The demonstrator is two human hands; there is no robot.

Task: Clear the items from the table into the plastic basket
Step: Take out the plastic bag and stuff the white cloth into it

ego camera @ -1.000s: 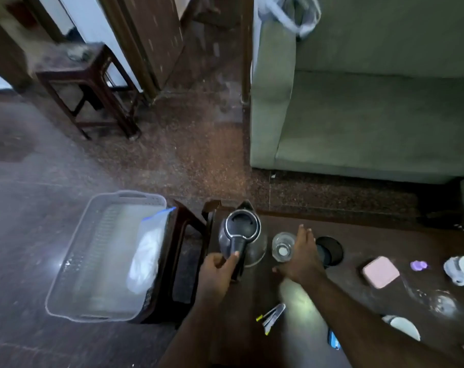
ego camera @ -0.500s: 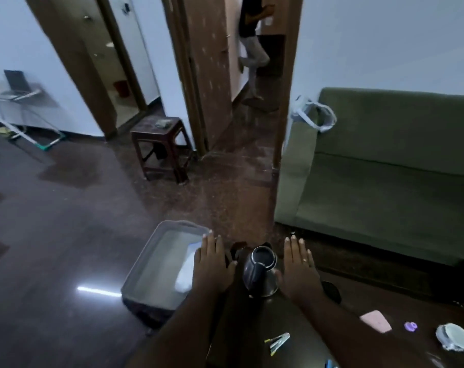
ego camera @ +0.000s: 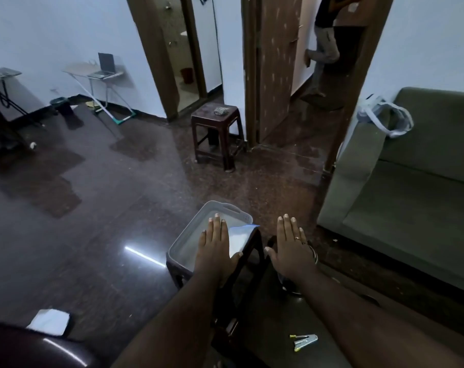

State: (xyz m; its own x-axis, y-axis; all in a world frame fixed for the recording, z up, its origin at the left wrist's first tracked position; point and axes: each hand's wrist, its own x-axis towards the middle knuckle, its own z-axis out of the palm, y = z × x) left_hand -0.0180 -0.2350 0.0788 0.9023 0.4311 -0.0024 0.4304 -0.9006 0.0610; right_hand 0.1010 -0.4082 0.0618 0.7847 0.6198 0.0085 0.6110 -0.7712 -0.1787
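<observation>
Both flat hands, left hand (ego camera: 215,250) and right hand (ego camera: 292,248), hold nothing, fingers straight, above the translucent rectangular plastic basket (ego camera: 197,221).

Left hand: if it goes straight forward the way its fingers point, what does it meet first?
Probably the far rim of the translucent grey plastic basket. The left hand is held flat, fingers pointing away over the basket, but one view cannot show its height, so it may pass above the rim.

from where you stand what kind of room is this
Probably a living room in a home: a green sofa on the right, a dark wooden stool by the doorways, and a laptop on a folding table.
</observation>
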